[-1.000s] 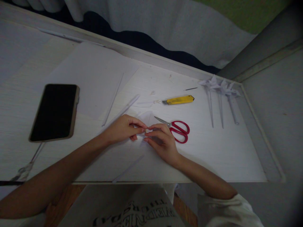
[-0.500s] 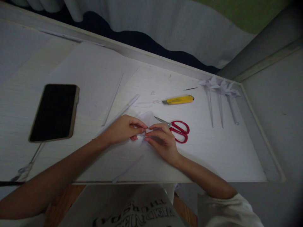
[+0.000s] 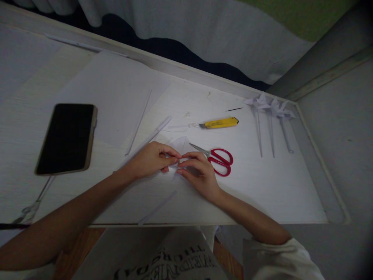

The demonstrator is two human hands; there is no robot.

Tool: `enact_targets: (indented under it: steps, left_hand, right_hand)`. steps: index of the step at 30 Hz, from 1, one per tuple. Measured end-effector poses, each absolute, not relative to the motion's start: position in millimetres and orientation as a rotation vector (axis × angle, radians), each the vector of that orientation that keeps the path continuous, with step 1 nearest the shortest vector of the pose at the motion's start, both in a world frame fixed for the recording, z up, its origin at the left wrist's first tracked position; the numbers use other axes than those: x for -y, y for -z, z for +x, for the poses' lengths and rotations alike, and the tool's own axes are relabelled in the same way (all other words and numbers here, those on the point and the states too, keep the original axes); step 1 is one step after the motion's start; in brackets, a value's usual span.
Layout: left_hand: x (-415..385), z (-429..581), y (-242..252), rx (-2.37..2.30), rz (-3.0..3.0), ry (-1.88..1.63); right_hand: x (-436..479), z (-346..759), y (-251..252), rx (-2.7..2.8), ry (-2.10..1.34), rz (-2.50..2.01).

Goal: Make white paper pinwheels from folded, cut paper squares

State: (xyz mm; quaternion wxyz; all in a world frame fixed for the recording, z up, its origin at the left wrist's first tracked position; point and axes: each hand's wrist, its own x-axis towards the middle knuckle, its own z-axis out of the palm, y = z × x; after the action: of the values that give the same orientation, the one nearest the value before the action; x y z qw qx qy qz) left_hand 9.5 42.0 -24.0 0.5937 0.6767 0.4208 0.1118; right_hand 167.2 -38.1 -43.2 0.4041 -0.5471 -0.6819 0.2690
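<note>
Where both hands meet: folded white paper (image 3: 181, 144), low over the middle of the desk (image 3: 262, 194), partly hidden by the fingers, with a pale pointed part showing beyond them
Left hand (image 3: 151, 159): fingers pinched on the paper, thumb and forefinger together at its near part
Right hand (image 3: 202, 173): fingertips closed on the same paper, almost touching those of the left hand, the other fingers loosely bent
Scissors (image 3: 222, 157): red handles just beside the right hand, blades pointing left and away from the person
Yellow cutter (image 3: 221, 123): lying beyond the scissors, metal tip to the left, near a crumpled white scrap (image 3: 192, 125)
Thin dark rod (image 3: 234, 109): beyond the cutter, apart from it
Paper flowers (image 3: 269, 105): a cluster near the right back corner, with three pale stems pointing toward the person
Case (image 3: 91, 142): holds a phone (image 3: 65, 138), dark screen up, on the left side of the desk
Large white sheet (image 3: 107, 89): flat beyond the left arm, a slim paper stick (image 3: 139, 122) lying partly over it
Rolled paper strip (image 3: 159, 129): slanting just beyond the left hand
Flat strip (image 3: 157, 208): near the front edge of the desk
Raised rim (image 3: 204, 74): bounds the back of the desk, a pale curtain (image 3: 186, 31) behind it
</note>
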Motion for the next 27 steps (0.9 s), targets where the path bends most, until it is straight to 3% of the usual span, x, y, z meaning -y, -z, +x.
enact_targets:
  steps: [27]
  left_hand:
    - [-38.8,10.3,21.3,-0.97,1.703,-0.276]
  right_hand:
    - [33.8,170.3,45.0,1.754,-0.703,-1.381]
